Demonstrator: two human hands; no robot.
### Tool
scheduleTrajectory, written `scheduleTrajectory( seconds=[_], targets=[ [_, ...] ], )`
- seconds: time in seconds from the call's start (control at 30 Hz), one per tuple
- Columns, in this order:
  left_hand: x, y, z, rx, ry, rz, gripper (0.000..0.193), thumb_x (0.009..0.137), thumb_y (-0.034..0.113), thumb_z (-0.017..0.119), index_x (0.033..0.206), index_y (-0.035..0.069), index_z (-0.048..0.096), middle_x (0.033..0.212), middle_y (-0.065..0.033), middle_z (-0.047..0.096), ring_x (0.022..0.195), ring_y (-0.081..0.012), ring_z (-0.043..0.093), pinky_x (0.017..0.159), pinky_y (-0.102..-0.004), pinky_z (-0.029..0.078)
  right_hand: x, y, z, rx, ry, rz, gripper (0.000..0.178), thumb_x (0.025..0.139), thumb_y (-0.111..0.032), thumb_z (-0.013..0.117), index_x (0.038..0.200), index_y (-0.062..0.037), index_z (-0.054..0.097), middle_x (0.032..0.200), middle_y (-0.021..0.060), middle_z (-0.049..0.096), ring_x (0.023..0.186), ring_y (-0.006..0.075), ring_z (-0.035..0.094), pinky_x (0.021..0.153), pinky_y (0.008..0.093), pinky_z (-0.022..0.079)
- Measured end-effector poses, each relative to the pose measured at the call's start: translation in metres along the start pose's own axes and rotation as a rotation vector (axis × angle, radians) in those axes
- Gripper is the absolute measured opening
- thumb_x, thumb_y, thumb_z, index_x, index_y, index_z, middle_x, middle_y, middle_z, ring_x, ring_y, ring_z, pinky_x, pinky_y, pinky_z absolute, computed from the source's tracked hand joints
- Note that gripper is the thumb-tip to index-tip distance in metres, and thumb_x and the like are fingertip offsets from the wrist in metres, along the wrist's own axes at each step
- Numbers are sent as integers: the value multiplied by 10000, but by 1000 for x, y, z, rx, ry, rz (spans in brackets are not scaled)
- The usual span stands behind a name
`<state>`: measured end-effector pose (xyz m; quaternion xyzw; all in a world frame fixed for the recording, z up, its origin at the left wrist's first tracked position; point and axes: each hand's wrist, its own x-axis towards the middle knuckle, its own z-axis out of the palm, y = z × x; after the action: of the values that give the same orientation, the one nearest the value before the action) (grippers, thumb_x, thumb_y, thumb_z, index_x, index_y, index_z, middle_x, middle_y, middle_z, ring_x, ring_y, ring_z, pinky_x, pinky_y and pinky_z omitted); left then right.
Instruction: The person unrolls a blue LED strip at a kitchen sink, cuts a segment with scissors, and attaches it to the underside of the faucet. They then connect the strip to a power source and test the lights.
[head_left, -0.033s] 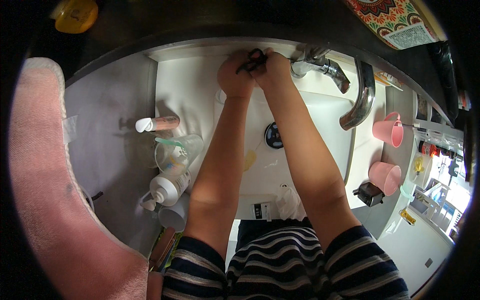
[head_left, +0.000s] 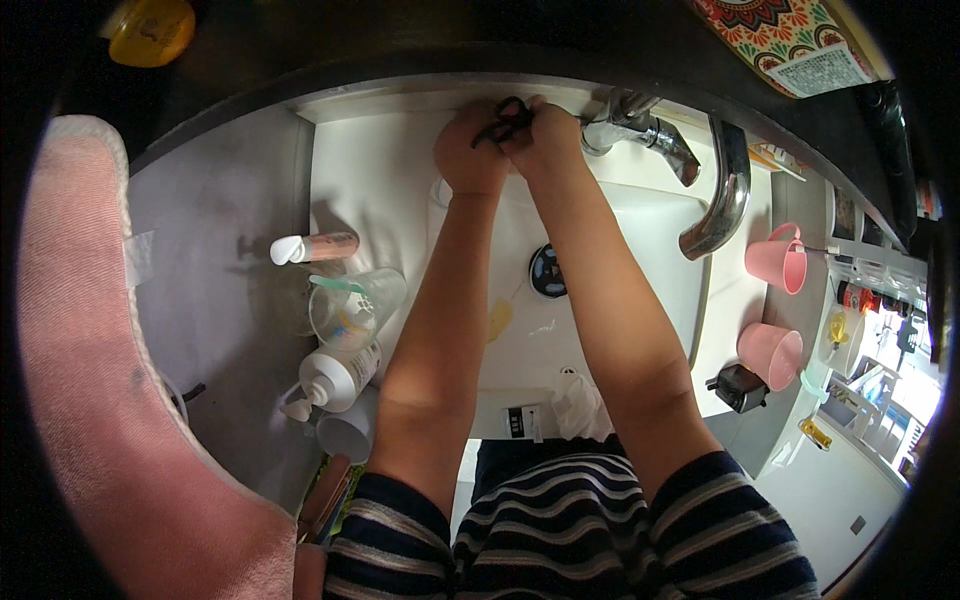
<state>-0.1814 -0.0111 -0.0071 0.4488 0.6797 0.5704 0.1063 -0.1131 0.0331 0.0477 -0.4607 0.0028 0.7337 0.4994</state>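
My left hand (head_left: 470,150) and right hand (head_left: 545,140) meet at the far rim of the white sink (head_left: 660,215), both pinching a small dark looped object (head_left: 505,120) whose kind I cannot make out. The chrome faucet (head_left: 700,180) crowds the right hand. A clear cup (head_left: 350,305), pump bottle (head_left: 335,378) and tube (head_left: 312,247) line the left counter; pink mugs (head_left: 775,262) stand right.

A white sink (head_left: 660,215) carries a chrome faucet (head_left: 725,195) over its round drain (head_left: 548,271). On the left ledge lie a capped tube (head_left: 312,247), a clear cup (head_left: 352,305) and a white pump bottle (head_left: 335,378). Two pink cups (head_left: 775,262) stand to the right, beside what may be a small dark sharpener (head_left: 738,387). A pink towel (head_left: 110,400) hangs far left.
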Motion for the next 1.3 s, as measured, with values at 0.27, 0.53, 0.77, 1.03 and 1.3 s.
scheduleTrajectory(
  seconds=[0.27,0.53,0.77,1.03,1.3],
  targets=[
    [-2,-11,4,85,-21,90,204,809,238,750,967,115,783,947,-96,760,826,-240,724,732,-354,574,10,-5,-6,-31,-26,55,170,1059,-136,390,1019,-4,489,889,170,588,789,308,544,706,470,480],
    [8,-43,5,94,-66,81,241,823,373,683,869,138,713,880,-81,721,805,-335,688,663,-437,534,-20,15,0,19,-122,212,196,1056,-145,428,1055,-8,568,818,136,591,733,276,566,675,415,504],
    [5,8,-2,594,-171,44,282,862,428,726,913,153,762,927,-43,756,815,-274,719,715,-405,555,-99,-47,-97,-656,-254,223,175,969,-179,651,1032,-15,659,778,38,600,647,140,587,598,302,501],
    [3,12,-1,583,-117,68,290,859,429,732,876,139,743,829,-44,730,749,-280,672,669,-390,515,-72,-175,-192,-1694,-197,-495,191,880,-165,780,980,-27,693,753,98,688,582,125,613,514,303,474],
    [3,4,-3,624,-72,146,320,830,458,737,891,145,755,789,-33,736,744,-262,689,643,-383,521,-23,-203,-170,-2185,-231,-1178,293,963,-366,598,973,-100,720,907,155,712,879,341,681,724,467,525]
  ],
)
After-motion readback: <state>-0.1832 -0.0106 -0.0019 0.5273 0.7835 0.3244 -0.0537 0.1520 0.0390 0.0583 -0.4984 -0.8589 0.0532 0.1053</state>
